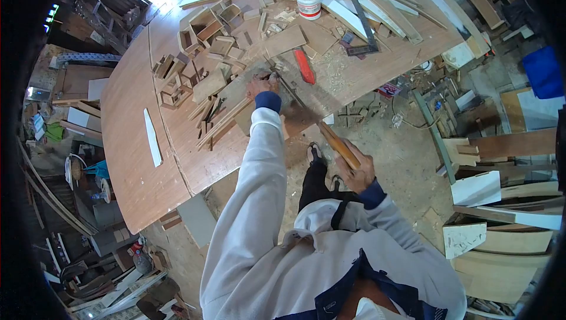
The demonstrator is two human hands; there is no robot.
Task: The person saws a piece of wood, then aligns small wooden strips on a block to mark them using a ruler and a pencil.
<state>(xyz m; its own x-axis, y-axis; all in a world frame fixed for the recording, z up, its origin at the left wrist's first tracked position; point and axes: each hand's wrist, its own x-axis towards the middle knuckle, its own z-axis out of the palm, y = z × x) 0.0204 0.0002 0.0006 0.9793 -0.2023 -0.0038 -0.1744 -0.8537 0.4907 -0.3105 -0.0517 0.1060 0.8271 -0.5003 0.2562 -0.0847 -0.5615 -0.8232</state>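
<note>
My right hand (357,167) is wrapped round the wooden handle of a long, narrow-bladed tool (336,138). The dark blade slants forward from the handle, over the table's near edge. Beside the blade's far end, my left hand (263,84) presses down with curled fingers, and I cannot tell what lies under them. A brownish, blurred board (299,117) shows beneath the blade at the table edge. Thin wood strips (223,124) lie to the left of my left wrist. A red, elongated object (304,65) rests just right of the blade.
Small wooden boxes and offcuts (207,28) crowd the wooden table (132,161). Behind them stand a white tub (308,4) holding sticks and a dark try square (361,28). A white strip (152,137) lies at left. Boards (501,240) are stacked on the right.
</note>
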